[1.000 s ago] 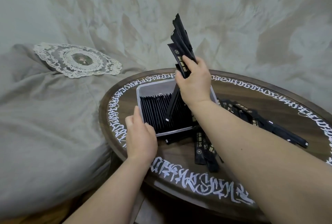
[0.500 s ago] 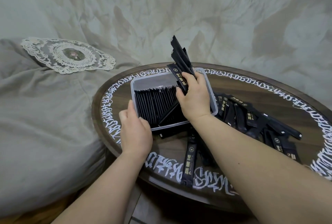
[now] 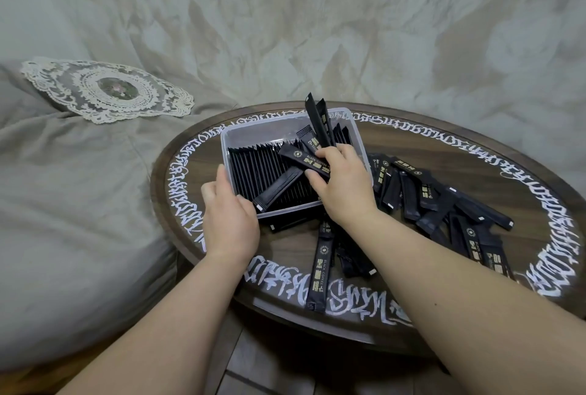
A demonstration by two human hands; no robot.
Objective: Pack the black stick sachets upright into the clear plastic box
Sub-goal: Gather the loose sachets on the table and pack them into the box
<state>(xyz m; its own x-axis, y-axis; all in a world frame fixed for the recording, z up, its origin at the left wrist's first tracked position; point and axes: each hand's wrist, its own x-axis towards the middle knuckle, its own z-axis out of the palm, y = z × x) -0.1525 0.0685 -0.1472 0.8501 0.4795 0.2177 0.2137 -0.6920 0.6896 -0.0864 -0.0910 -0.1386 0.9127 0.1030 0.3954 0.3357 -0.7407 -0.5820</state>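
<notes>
Since the earlier frame my right hand [image 3: 341, 185] has come down from above the clear plastic box [image 3: 226, 144] and now sits low over its right half, its grip pinching a small fan of black stick sachets [image 3: 318, 128] whose upper ends poke up past the far rim. My left hand [image 3: 230, 210] rests curled on the box's near left corner, steadying it. Inside, a row of packed sachets [image 3: 253, 169] stands upright across the left part, and one stray sachet [image 3: 277, 187] lies slantwise over them. A loose pile of sachets [image 3: 444, 204] is spread on the tabletop [image 3: 523, 179] to the right, with more near the front edge. These sticks look light, thin and slick-skinned, stiff along their length yet easily splayed, so I judge a pinch at mid-length, flat across the bundle, holds them best. A lace doily [image 3: 107, 90] lies on the bed [image 3: 79, 236] at left.
</notes>
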